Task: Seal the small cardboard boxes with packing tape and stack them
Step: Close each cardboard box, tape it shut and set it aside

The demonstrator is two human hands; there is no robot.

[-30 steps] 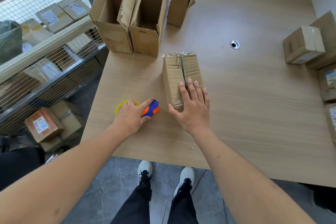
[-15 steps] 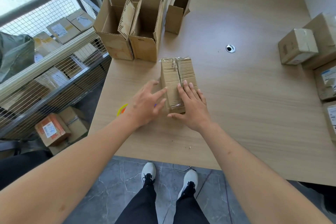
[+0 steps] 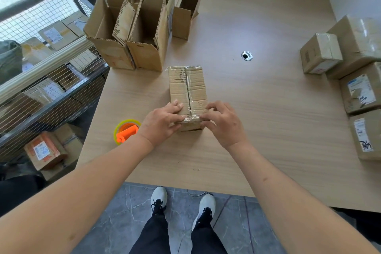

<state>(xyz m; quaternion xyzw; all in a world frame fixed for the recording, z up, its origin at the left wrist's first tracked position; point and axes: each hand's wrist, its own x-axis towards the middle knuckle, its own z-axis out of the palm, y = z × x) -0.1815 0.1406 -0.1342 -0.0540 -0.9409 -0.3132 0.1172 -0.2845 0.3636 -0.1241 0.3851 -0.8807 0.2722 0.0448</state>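
Note:
A small cardboard box point(image 3: 188, 86) lies on the wooden table point(image 3: 257, 121), with clear tape running along its top seam. My left hand point(image 3: 161, 122) holds the box's near left corner, thumb pressed on the tape end at the near edge. My right hand point(image 3: 223, 123) holds the near right corner, its thumb on the same edge. The tape dispenser point(image 3: 126, 131), orange with a yellow roll, lies on the table just left of my left wrist, untouched.
Several open-topped cardboard boxes point(image 3: 132, 33) stand at the far left of the table. Taped, labelled parcels point(image 3: 321, 53) line the right edge. A round cable hole point(image 3: 246, 55) sits mid-table. A wire shelf rack point(image 3: 41, 80) with parcels stands to the left.
My left hand let go of the tape dispenser and came over to the box's near left corner. My right hand slid back from the box top to the near right edge.

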